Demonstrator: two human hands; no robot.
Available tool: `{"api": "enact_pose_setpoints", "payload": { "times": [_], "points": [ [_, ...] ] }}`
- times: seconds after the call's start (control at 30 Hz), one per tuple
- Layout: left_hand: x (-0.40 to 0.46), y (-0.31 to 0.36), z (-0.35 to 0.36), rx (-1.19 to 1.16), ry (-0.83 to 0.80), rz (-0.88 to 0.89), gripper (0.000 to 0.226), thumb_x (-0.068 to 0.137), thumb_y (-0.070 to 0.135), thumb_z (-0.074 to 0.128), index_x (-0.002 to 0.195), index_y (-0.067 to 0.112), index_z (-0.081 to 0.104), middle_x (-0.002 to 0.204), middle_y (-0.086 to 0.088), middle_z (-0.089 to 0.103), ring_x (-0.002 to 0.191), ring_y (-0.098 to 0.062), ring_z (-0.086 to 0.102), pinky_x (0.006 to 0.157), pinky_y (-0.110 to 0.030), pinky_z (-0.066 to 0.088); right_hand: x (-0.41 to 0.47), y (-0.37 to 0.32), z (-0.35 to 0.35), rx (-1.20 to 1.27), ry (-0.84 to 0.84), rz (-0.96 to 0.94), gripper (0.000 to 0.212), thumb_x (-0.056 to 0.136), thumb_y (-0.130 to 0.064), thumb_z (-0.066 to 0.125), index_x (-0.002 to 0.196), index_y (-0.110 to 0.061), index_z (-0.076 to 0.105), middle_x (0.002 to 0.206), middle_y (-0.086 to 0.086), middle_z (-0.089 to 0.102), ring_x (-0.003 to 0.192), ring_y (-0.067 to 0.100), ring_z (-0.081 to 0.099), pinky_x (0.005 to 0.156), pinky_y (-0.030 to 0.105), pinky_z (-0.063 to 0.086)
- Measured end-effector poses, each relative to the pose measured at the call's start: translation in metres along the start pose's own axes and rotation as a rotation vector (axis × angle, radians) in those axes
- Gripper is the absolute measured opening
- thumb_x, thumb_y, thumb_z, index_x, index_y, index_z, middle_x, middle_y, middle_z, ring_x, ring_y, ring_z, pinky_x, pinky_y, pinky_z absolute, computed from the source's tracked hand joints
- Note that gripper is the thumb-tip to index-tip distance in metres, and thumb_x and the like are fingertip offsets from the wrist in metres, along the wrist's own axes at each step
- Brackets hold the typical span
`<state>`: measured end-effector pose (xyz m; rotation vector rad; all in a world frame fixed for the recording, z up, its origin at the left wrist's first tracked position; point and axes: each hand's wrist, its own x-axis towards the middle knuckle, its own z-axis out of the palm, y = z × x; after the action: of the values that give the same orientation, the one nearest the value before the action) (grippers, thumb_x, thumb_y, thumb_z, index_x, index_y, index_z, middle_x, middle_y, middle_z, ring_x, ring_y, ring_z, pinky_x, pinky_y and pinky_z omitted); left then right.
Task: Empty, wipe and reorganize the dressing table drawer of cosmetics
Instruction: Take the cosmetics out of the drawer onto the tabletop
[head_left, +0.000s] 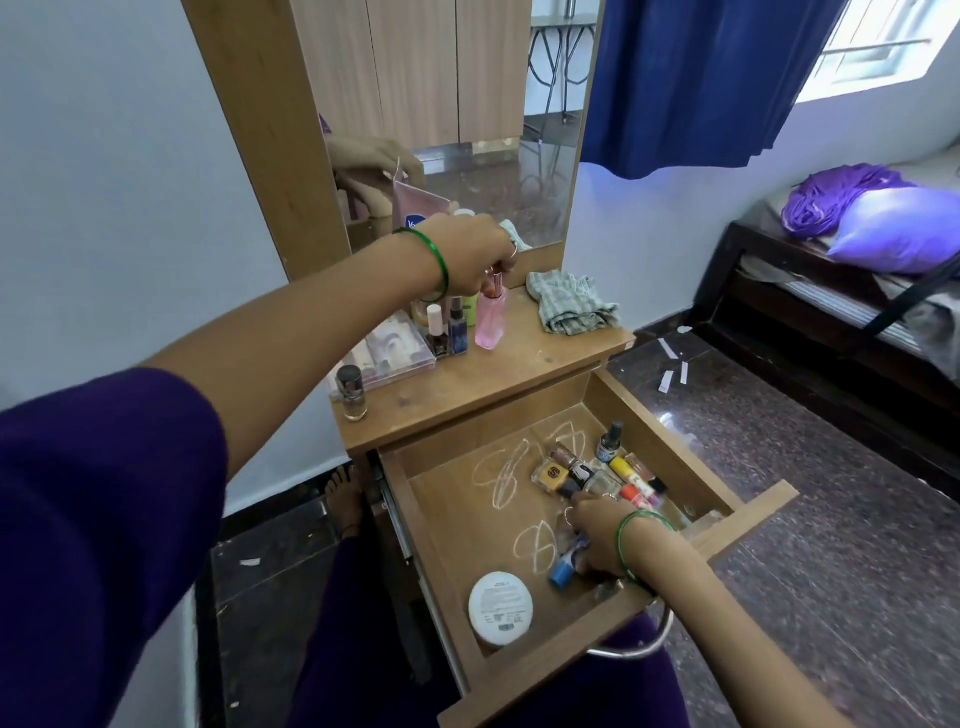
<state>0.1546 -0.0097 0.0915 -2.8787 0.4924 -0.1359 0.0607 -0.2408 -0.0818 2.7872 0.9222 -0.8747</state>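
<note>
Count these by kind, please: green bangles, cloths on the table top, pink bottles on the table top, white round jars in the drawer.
Bangles: 2, one on each wrist
Cloth: 1
Pink bottle: 1
Jar: 1
Total: 5

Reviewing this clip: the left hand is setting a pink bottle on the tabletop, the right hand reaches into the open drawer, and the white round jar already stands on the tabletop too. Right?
Not quite. In the head view the white round jar lies in the drawer, near its front corner, not on the tabletop. The rest holds: the left hand grips the pink bottle, and the right hand is in the drawer.
</note>
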Motion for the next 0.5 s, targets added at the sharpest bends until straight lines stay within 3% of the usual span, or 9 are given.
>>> {"api": "enact_pose_setpoints", "payload": {
  "times": [0.17,0.3,0.5],
  "points": [
    [0.014,0.002,0.002,0.087,-0.052,0.02,0.021,0.081,0.019,0.067,0.103,0.02,0.067,0.107,-0.003,0.061,0.102,-0.028,0.057,0.077,-0.038,0.041,-0.003,0.0,-0.003,-0.032,-0.01,-0.008,0.039,0.087,-0.021,0.06,0.124,-0.013,0.05,0.129,0.005,0.048,0.115,0.023,0.051,0.095,0.032,0.044],
    [0.016,0.007,-0.002,0.169,-0.112,0.004,0.024,0.081,0.012,0.064,0.104,0.018,0.068,0.107,-0.004,0.062,0.097,-0.027,0.06,0.067,-0.031,0.034,-0.003,-0.001,-0.005,-0.044,-0.015,0.0,0.041,0.088,-0.022,0.059,0.126,-0.011,0.049,0.129,0.007,0.048,0.117,0.025,0.05,0.094,0.032,0.043],
    [0.019,0.008,-0.003,0.21,-0.129,-0.013,0.018,0.083,0.011,0.064,0.1,0.017,0.068,0.106,-0.005,0.06,0.092,-0.029,0.061,0.064,-0.03,0.037,-0.004,-0.002,-0.006,-0.032,-0.022,0.013,0.041,0.088,-0.023,0.059,0.126,-0.011,0.048,0.128,0.007,0.051,0.116,0.024,0.051,0.094,0.032,0.044]
  ]
}}
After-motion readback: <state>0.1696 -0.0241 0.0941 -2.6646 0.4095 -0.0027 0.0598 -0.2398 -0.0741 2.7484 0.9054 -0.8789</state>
